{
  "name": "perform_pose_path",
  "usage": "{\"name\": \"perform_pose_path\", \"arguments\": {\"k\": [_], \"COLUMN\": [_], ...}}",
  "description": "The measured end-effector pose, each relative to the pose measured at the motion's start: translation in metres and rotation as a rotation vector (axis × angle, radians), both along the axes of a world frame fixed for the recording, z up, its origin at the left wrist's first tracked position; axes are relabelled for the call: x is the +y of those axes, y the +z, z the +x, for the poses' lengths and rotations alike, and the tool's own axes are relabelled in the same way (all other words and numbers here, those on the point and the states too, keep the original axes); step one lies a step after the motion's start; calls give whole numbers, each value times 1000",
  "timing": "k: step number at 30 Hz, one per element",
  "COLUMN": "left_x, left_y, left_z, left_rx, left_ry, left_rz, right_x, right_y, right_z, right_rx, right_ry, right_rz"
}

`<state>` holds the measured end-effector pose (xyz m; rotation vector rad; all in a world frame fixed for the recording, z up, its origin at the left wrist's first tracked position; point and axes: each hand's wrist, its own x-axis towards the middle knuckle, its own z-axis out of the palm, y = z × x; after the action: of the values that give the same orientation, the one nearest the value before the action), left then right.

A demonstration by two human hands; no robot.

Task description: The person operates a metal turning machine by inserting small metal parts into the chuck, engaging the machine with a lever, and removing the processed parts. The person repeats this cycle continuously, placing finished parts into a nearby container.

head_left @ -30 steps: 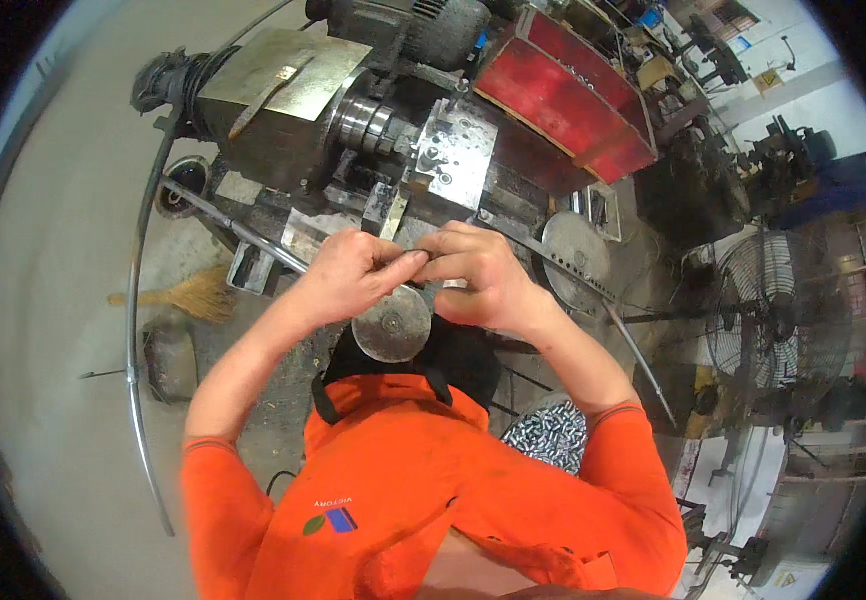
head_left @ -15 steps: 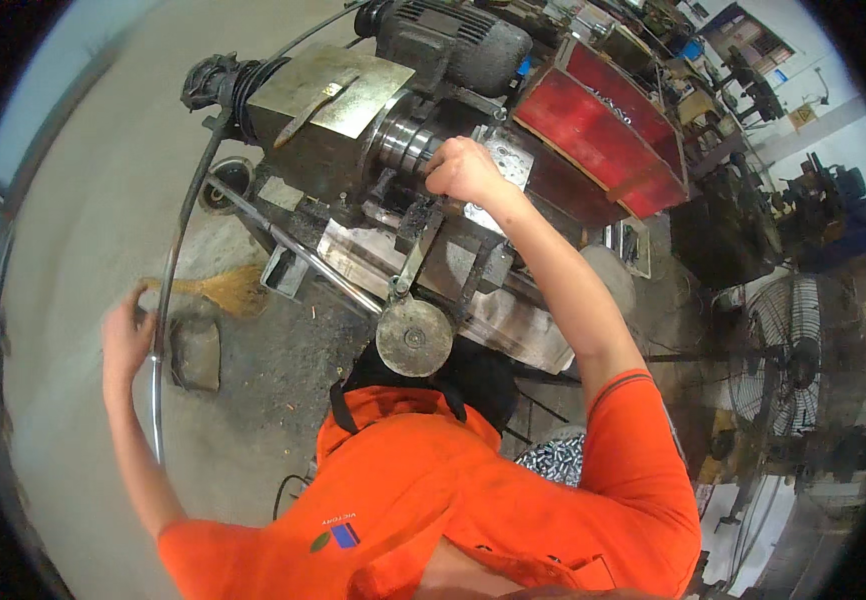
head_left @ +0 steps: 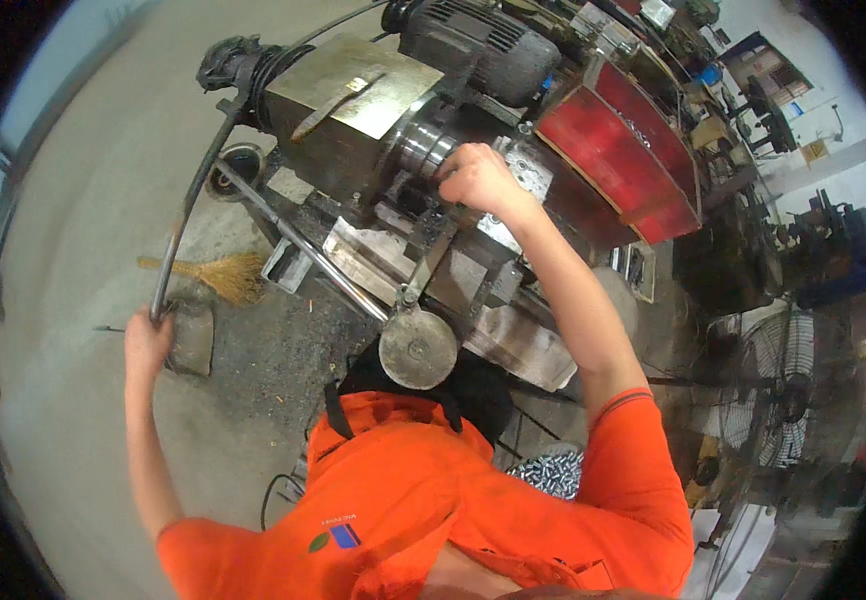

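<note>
My left hand (head_left: 148, 343) is closed around the lower end of a long bent metal lever (head_left: 185, 228), which runs up to the back of the small lathe (head_left: 328, 165). At the bright steel spindle nose (head_left: 423, 150), my right hand (head_left: 481, 182) is closed with its fingertips against the front. What those fingers pinch, if anything, is hidden behind the hand. Beyond and beside this hand lies a light metal block (head_left: 525, 175) with holes. A round metal disc handwheel (head_left: 418, 349) on an arm is close in front of my body.
A dark motor (head_left: 478, 48) sits behind the lathe, and a red bin (head_left: 618, 145) stands to its right. A straw broom (head_left: 223, 275) and dustpan (head_left: 191, 340) lie on the floor. Many small metal parts (head_left: 553, 472) fill a container by my right side; a fan (head_left: 778, 385) stands farther right.
My left hand has gone from being spread beside the lever to gripping its end, and the lever's end sits higher. The right hand stays at the spindle. The view has shifted slightly.
</note>
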<state>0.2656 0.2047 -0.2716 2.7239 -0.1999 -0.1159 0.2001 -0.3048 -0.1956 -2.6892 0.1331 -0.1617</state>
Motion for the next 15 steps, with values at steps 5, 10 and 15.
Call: {"name": "perform_pose_path", "arguments": {"k": [5, 10, 15], "left_x": [45, 125, 109], "left_y": [-10, -11, -14], "left_z": [42, 173, 177], "left_rx": [-189, -532, -371], "left_ry": [-45, -186, 0], "left_rz": [506, 717, 662], "right_x": [4, 8, 5], "right_y": [8, 7, 4], "right_z": [-1, 2, -2], "right_rx": [60, 37, -19], "right_ry": [42, -43, -51], "right_rz": [-169, -40, -90]}}
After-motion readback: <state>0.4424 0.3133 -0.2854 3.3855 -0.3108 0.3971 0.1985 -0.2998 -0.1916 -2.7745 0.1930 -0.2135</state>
